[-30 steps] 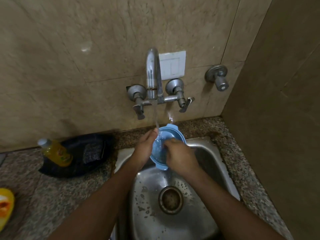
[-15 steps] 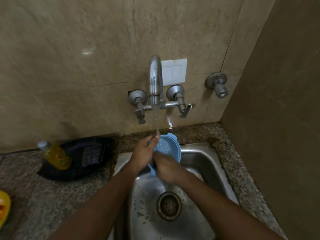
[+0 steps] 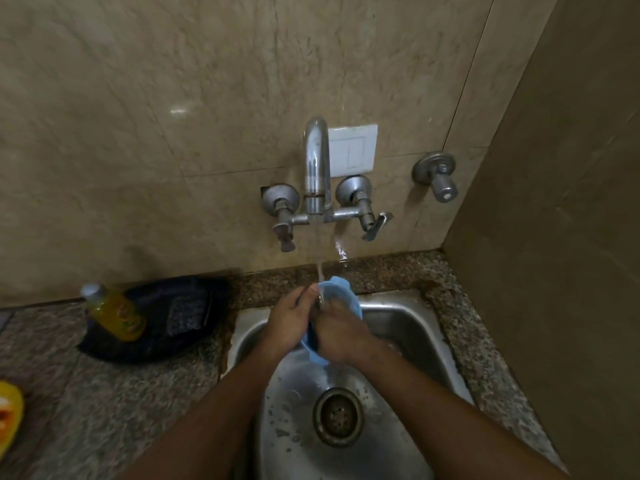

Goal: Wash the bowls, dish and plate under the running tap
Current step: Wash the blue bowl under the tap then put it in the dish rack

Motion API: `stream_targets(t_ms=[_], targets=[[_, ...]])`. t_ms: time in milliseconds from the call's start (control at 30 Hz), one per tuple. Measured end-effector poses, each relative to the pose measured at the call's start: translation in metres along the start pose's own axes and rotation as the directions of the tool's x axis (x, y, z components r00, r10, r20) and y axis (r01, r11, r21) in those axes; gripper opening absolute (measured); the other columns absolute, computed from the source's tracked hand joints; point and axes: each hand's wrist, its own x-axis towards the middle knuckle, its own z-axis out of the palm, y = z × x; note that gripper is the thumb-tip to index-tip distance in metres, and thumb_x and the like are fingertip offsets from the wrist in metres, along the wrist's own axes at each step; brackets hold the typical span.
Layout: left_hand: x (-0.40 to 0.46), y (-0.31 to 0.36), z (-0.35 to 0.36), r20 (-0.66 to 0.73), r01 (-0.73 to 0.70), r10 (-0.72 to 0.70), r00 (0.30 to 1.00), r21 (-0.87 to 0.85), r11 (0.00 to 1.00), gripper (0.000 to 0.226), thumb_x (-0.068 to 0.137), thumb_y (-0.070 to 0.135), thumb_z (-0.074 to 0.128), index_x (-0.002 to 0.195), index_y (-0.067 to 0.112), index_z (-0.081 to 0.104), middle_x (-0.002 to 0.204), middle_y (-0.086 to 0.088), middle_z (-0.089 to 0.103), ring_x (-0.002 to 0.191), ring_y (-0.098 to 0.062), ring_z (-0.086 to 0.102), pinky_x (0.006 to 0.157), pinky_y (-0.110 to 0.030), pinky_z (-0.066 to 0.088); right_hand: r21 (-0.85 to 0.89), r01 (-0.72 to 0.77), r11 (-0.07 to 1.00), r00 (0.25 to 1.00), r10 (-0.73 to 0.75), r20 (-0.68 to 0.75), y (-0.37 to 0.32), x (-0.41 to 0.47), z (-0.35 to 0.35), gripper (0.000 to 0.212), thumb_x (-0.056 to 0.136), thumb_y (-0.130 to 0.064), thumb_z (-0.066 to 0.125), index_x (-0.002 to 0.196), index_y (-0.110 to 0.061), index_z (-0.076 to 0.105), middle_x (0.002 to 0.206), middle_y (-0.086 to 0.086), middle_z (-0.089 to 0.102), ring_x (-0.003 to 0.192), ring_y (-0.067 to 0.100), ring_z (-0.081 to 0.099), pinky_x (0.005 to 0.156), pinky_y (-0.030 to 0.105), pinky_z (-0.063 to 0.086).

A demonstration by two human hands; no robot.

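Left hand [image 3: 289,322] fingers curl round the rim of one blue bowl [image 3: 341,293], gripping it. Right hand [image 3: 341,332] lies over the bowl's front with fingers bent against it; whether they clasp it I cannot tell. The bowl is tilted on edge over the sink [image 3: 412,323], under the stream from one tap [image 3: 316,161]. On the desk [image 3: 104,393]: one yellow bottle [image 3: 116,315], one dark tray [image 3: 194,299].

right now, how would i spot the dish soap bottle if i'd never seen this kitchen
Start at the steel sink and look left along the speckled counter to the wall. The bottle stands tilted on a dark tray beside a scrub pad; it alone is yellow with a white cap.
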Motion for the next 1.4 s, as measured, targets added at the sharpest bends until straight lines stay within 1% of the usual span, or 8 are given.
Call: stream_targets(t_ms=[133,267,433,667,933,1033,1133,1400], targets=[[0.003,-0.015,-0.027,-0.056,-0.096,0.125,0.991,0.361,0.928,0.042,0.099,0.046,0.049,0.138,0.031,0.053,0.132,-0.005,0.053,0.12,-0.02,0.056,0.1,-0.023,0.038,0.545,-0.051,0.837,0.998,0.025,0.054,0.005,-0.022,0.011,0.039,0.085,-0.003,0.057,0.115,-0.025,0.07,0.12,-0.006,0.069,0.112,0.008,0.061,0.102,0.033,0.048],[-0.022,-0.034,-0.046,0.054,-0.279,0.398,0.916,0.798,0.534,0.064,0.097,0.059,0.038,0.149,0.023,0.034,0.116,-0.017,0.048,0.098,-0.031,0.056,0.088,-0.038,0.049,0.759,-0.205,0.618,0.892,0.437,-0.114,0.032,-0.039,0.014,0.034,0.083,0.001,0.054,0.078,-0.03,0.068,0.081,-0.007,0.073,0.085,0.014,0.069,0.089,0.047,0.053],[-0.044,-0.052,-0.052,0.189,-0.339,0.636,0.748,0.933,0.121,0.071,0.091,0.058,0.041,0.143,0.01,0.044,0.099,-0.021,0.053,0.083,-0.035,0.052,0.072,-0.042,0.047,0.786,-0.253,0.565,0.865,0.496,-0.078,0.031,-0.045,0.016,0.038,0.086,0.006,0.05,0.077,-0.027,0.067,0.076,-0.003,0.072,0.08,0.019,0.069,0.086,0.048,0.055],[-0.056,-0.047,-0.051,0.317,-0.437,0.725,0.612,0.899,-0.025,0.07,0.09,0.054,0.046,0.146,0.014,0.036,0.102,-0.025,0.053,0.085,-0.036,0.052,0.074,-0.045,0.049,0.665,-0.34,0.665,0.889,0.458,-0.003,0.018,-0.045,0.008,0.014,0.084,-0.01,0.064,0.089,-0.021,0.072,0.084,-0.008,0.071,0.082,0.009,0.066,0.085,0.036,0.055],[-0.05,-0.057,-0.056,0.231,-0.373,0.689,0.688,0.926,0.062,0.064,0.089,0.054,0.045,0.143,0.02,0.04,0.109,-0.023,0.051,0.087,-0.035,0.053,0.075,-0.042,0.046,0.564,-0.432,0.704,0.863,0.505,0.03,0.019,-0.047,-0.002,0.014,0.086,-0.018,0.061,0.091,-0.027,0.07,0.091,-0.008,0.071,0.085,0.012,0.065,0.081,0.033,0.053],[-0.033,-0.049,-0.046,-0.162,-0.086,0.358,0.919,0.806,0.585,0.053,0.095,0.057,0.04,0.139,0.028,0.046,0.114,-0.017,0.05,0.095,-0.03,0.056,0.081,-0.039,0.052,0.482,-0.494,0.723,0.803,0.593,-0.066,0.021,-0.047,-0.008,0.019,0.089,-0.021,0.054,0.098,-0.027,0.069,0.094,-0.003,0.072,0.086,0.019,0.066,0.078,0.033,0.053],[-0.013,-0.03,-0.028,-0.221,0.121,-0.093,0.971,0.117,0.986,0.042,0.098,0.053,0.044,0.118,0.023,0.066,0.111,-0.014,0.068,0.094,-0.026,0.067,0.077,-0.033,0.054,0.554,-0.417,0.721,0.758,0.612,-0.226,0.021,-0.047,-0.017,0.02,0.087,-0.013,0.054,0.095,-0.026,0.068,0.097,-0.003,0.071,0.09,0.018,0.066,0.083,0.034,0.054],[0.019,-0.013,0.013,0.143,0.353,-0.324,0.935,-0.295,0.888,0.048,0.093,0.055,0.055,0.114,0.016,0.071,0.108,-0.012,0.075,0.103,-0.03,0.071,0.095,-0.049,0.054,0.272,-0.242,0.932,0.951,0.283,-0.126,0.009,-0.016,-0.03,0.023,0.085,-0.009,0.057,0.104,-0.012,0.068,0.103,0.009,0.072,0.097,0.027,0.066,0.081,0.034,0.05]])
